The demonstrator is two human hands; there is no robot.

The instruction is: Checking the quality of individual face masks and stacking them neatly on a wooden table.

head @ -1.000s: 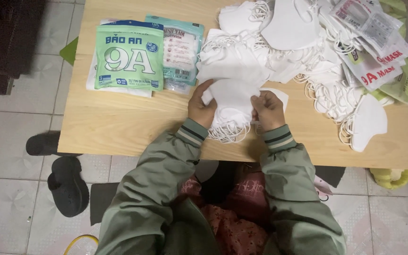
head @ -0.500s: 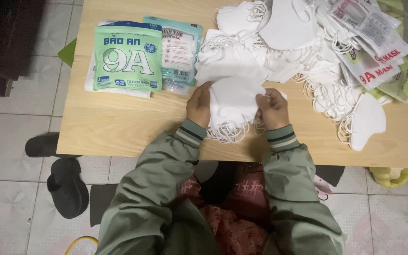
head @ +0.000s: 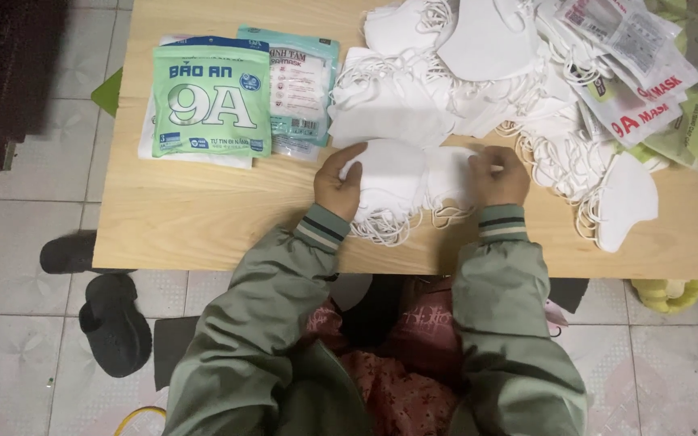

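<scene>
Masks: small white stack (head: 401,182) lay near the table's (head: 203,234) front edge, left hand (head: 339,187) and right hand (head: 498,176) clamped on its opposite ends, apparently squaring it. Green packets (head: 212,101) sat toward the back-left corner. Next: even, steady pressure.

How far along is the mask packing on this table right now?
Done: a few sealed green packets lie at the table's left side. In hand: the left hand and right hand press on a small stack of white masks near the table's front edge. Left: a big loose heap of masks behind them, one single mask at the right, and empty-looking wrappers beside it.
</scene>
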